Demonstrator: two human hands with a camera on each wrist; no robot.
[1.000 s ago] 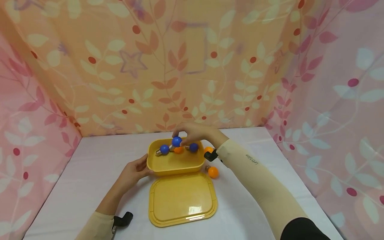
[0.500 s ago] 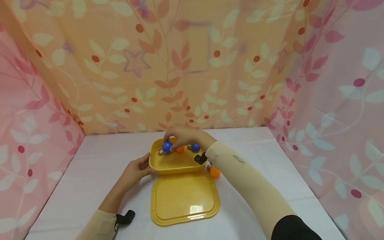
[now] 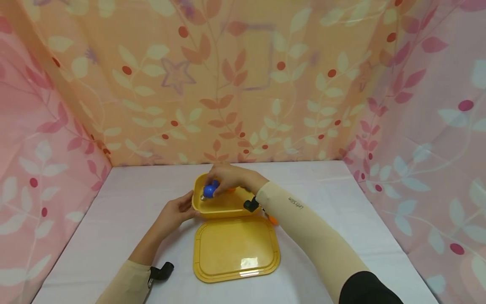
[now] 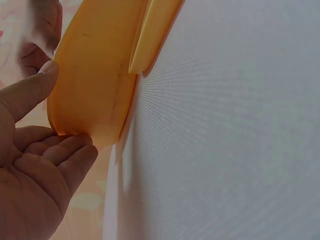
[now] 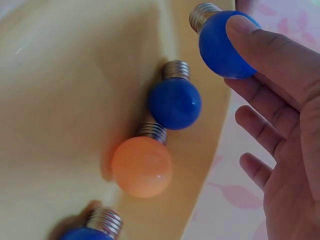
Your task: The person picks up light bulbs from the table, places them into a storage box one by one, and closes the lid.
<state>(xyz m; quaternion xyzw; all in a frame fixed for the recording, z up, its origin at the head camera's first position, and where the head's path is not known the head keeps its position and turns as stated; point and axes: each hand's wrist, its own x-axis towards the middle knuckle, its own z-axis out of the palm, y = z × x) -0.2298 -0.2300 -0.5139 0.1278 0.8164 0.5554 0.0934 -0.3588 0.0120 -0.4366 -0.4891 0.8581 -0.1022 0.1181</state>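
My right hand (image 3: pixel 225 175) pinches a blue light bulb (image 3: pixel 209 191) between thumb and index finger, over the left end of the yellow plastic box (image 3: pixel 228 213). The bulb's silver screw base points left and toward me. In the right wrist view, another blue bulb (image 5: pixel 175 102) and an orange bulb (image 5: pixel 142 167) lie along the box's far wall, with part of a third blue bulb (image 5: pixel 85 234) at the frame's bottom. My left hand (image 3: pixel 174 215) holds the box's left end, thumb at the rim and fingers against its side, as the left wrist view shows.
The yellow lid (image 3: pixel 236 249) lies flat in front of the box. An orange bulb (image 3: pixel 272 219) sits outside the box's right front corner, mostly behind my right forearm. White cloth (image 3: pixel 322 194) covers the table, and patterned curtains (image 3: pixel 243 84) stand around it.
My right hand has carried the blue bulb left and lower, from above the middle of the box to its left end. The left hand keeps its hold on the box.
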